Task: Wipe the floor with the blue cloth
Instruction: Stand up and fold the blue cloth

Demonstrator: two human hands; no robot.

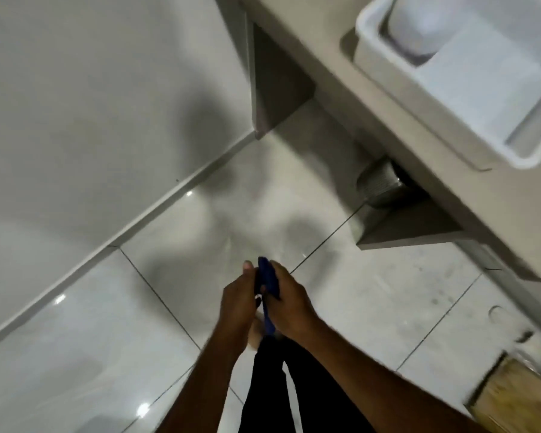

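Lower centre of the frame: we see both forearms reaching in from the bottom edge, hands meeting above the floor (pixel 372 292). The left hand (pixel 239 303) is curled, thumb tip raised, fingers pinched on one side of the blue cloth (pixel 267 281); the right hand (pixel 289 303) is wrapped over the other side, knuckles up. The cloth is bunched into a narrow strip between them, one end poking up past the fingers, the other hanging down between the wrists, clear of the tiles. Below the hands we note dark trousers (pixel 269 385) and a bare foot (pixel 256 334) on the glossy pale tiles. Upper left is a plain wall (pixel 91 104) with a pale skirting strip running diagonally. Upper right holds a beige counter (pixel 341 85) carrying a white basin (pixel 469 98); a metal pipe (pixel 378 184) shows beneath it. Lower right corner: a wooden box (pixel 509 398), blurred; contents unclear. Nothing lies between the hands and the tiles.
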